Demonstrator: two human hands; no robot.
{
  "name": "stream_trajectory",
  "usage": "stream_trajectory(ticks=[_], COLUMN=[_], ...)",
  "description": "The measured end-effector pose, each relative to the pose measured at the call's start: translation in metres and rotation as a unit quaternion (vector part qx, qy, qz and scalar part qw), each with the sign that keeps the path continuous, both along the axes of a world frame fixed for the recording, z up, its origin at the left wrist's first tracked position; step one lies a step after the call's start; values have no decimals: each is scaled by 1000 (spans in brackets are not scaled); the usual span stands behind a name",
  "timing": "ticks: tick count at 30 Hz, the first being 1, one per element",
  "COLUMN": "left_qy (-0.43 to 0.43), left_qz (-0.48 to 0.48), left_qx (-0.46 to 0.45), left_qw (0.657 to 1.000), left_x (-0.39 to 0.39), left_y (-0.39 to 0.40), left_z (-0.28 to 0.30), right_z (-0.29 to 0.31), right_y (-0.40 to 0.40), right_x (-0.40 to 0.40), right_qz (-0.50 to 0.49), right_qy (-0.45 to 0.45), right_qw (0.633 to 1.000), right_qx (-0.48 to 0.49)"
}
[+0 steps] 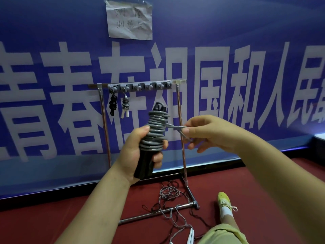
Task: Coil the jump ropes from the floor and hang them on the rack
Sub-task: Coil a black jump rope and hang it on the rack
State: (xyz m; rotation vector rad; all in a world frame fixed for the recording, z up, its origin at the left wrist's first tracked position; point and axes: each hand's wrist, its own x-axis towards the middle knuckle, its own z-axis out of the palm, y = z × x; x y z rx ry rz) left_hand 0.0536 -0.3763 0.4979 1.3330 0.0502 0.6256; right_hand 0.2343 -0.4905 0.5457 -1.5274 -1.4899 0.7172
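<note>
Loose ropes (168,196) tangled on floor by rack base. Left hand (139,155) clamps black handles and grey coil (156,132); right hand (202,132) pinches springy loop end. Light, slick cord likely unwinds; hold by wraps. Rack (140,85) behind, two bundles hung.

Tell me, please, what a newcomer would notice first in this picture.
In the centre, the left hand grips black handles wrapped in a grey rope coil, while the right hand pinches its loose end. Behind stands the rack with two coiled ropes hanging at its left.
</note>
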Motion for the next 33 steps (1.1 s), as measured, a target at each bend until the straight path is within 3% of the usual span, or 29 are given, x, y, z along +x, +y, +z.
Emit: stream_trajectory(ticks=[3,8,13,18,24,28,33], left_qy=[-20,-26,-13,22,112,160,179], left_qz=[-58,-80,-73,-6,137,179,325], left_qx=[-60,-126,-92,4,105,166,315], left_qw=[996,988,993,1000,979,956,874], left_x=[-2,-2,-2,-7,-6,-4,-3], left_y=[6,8,8,7,1,-5,-7], left_z=[-5,-16,-14,-7,-6,-3,-11], right_z=[-3,-12,-17,-14,-13,-17,-24], right_y=[-3,5,15,24,30,36,40], right_x=[6,8,-1,-8,-8,0,9], right_qz=[51,148,232,154,55,11,-1], right_qy=[92,215,283,378,322,221,113], right_qw=[994,956,907,883,910,950,984], right_qx=[12,133,207,233,254,222,141])
